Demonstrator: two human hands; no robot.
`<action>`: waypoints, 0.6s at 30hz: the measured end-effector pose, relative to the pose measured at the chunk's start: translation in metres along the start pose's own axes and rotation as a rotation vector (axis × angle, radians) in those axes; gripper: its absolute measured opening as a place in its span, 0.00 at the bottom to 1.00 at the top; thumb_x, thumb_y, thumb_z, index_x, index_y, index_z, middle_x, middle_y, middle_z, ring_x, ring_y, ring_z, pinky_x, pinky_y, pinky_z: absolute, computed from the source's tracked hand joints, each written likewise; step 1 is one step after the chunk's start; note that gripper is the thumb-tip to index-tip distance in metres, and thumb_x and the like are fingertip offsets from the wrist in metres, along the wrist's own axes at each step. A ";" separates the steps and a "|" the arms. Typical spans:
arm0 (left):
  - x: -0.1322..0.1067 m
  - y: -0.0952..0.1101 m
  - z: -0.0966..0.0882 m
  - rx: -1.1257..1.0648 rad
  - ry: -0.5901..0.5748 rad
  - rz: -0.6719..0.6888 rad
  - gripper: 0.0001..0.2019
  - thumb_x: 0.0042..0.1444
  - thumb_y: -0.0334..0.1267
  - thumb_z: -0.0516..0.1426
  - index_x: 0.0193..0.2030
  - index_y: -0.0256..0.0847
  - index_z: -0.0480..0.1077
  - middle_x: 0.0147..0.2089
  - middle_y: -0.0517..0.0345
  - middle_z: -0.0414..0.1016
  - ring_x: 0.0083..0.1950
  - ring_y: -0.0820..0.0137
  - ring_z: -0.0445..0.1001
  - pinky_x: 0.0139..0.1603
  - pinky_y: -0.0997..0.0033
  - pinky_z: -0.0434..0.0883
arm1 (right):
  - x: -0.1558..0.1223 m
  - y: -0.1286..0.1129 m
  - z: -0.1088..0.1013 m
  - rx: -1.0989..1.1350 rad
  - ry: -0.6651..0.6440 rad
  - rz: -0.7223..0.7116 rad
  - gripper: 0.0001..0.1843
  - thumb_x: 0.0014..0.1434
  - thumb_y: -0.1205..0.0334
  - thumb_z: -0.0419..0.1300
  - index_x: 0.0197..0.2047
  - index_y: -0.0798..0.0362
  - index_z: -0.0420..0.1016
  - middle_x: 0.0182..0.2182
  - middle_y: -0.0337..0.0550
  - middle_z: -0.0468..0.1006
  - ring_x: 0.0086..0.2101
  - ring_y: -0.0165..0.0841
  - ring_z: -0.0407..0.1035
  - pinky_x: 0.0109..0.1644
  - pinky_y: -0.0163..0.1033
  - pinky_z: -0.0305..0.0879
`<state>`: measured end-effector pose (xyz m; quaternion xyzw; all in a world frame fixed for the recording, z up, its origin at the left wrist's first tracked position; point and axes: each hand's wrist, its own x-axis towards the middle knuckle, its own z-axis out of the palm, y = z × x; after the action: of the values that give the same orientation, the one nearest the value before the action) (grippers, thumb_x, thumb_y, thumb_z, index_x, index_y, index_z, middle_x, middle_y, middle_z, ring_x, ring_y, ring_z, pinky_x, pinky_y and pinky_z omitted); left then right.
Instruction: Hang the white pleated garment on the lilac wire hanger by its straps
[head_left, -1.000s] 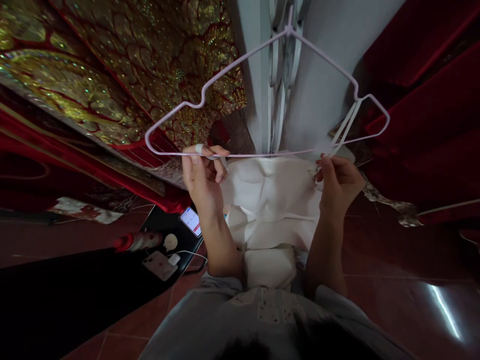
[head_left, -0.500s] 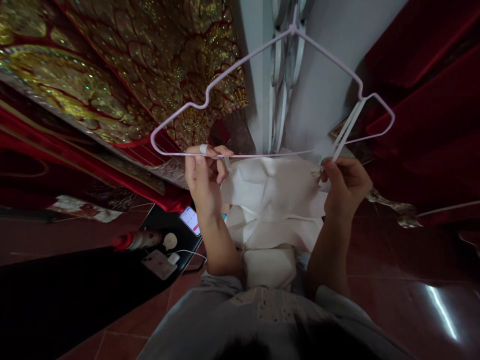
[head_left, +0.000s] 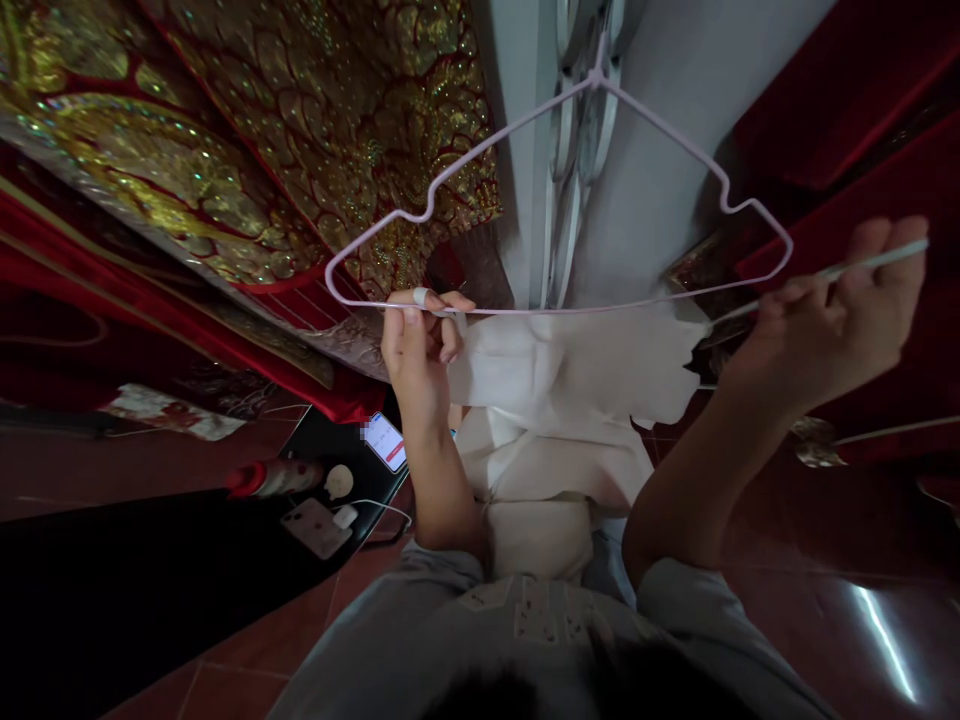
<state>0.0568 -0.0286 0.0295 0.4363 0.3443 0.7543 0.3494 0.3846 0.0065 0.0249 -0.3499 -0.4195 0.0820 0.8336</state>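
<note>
A pale pink wire clothes hanger (head_left: 570,311) hangs in front of me. My left hand (head_left: 420,350) is closed round the left part of its bottom bar, with a white band across one finger. Below the bar hangs a white garment (head_left: 570,365), its cloth falling down in front of my body. Out to the right, past the hanger's right end, my right hand (head_left: 832,315) is closed on a thin white strap (head_left: 731,314). That strap runs from the garment's right corner and stretches across my fingers.
Gold-sequinned red garments (head_left: 360,150) hang at the left, and dark red cloth (head_left: 892,150) at the right. A white folding metal lattice (head_left: 570,200) stands behind the hanger. On the black table (head_left: 187,570) are a lit phone (head_left: 385,440), a second phone (head_left: 315,528) and a red-capped bottle (head_left: 274,478).
My right hand has moved right and slightly up with the strap, which has come off the hanger's right notch. The garment's right side is spread wider. The hanger has shifted slightly right.
</note>
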 end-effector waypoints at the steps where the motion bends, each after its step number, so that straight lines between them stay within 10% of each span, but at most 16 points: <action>1: 0.000 -0.001 0.001 -0.011 0.004 -0.003 0.24 0.67 0.66 0.66 0.41 0.47 0.70 0.39 0.54 0.81 0.22 0.73 0.49 0.24 0.68 0.55 | -0.008 -0.002 -0.003 -0.019 0.035 -0.015 0.19 0.72 0.52 0.58 0.56 0.26 0.89 0.54 0.36 0.85 0.29 0.30 0.71 0.26 0.39 0.65; 4: -0.001 -0.002 0.006 -0.046 -0.005 0.001 0.22 0.67 0.63 0.66 0.41 0.46 0.72 0.40 0.53 0.82 0.23 0.74 0.50 0.24 0.68 0.55 | -0.039 -0.024 0.005 -0.059 -0.057 -0.002 0.16 0.74 0.49 0.59 0.54 0.33 0.88 0.44 0.40 0.83 0.23 0.27 0.64 0.24 0.36 0.55; 9: -0.003 -0.009 0.003 -0.035 0.003 0.012 0.19 0.69 0.59 0.66 0.43 0.45 0.77 0.41 0.53 0.85 0.23 0.74 0.57 0.25 0.69 0.61 | -0.076 -0.057 0.043 -0.149 -0.662 0.223 0.20 0.66 0.56 0.70 0.61 0.38 0.83 0.59 0.42 0.84 0.29 0.26 0.68 0.32 0.38 0.70; 14: 0.012 -0.029 -0.030 0.118 0.042 0.220 0.16 0.64 0.44 0.71 0.55 0.42 0.84 0.58 0.49 0.88 0.42 0.65 0.82 0.43 0.64 0.79 | -0.082 -0.042 0.049 -0.157 -0.511 0.165 0.15 0.69 0.51 0.69 0.57 0.41 0.83 0.49 0.42 0.84 0.27 0.26 0.61 0.28 0.37 0.60; 18: 0.030 -0.036 -0.064 0.183 0.369 0.492 0.08 0.66 0.31 0.69 0.50 0.40 0.84 0.54 0.55 0.89 0.58 0.62 0.85 0.62 0.58 0.81 | -0.080 -0.034 0.044 -0.109 -0.507 0.213 0.18 0.68 0.48 0.71 0.59 0.37 0.81 0.45 0.39 0.83 0.25 0.25 0.58 0.24 0.35 0.51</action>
<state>-0.0038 0.0013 -0.0116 0.3918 0.3525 0.8485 0.0474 0.2950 -0.0304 0.0128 -0.4046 -0.5796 0.2313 0.6685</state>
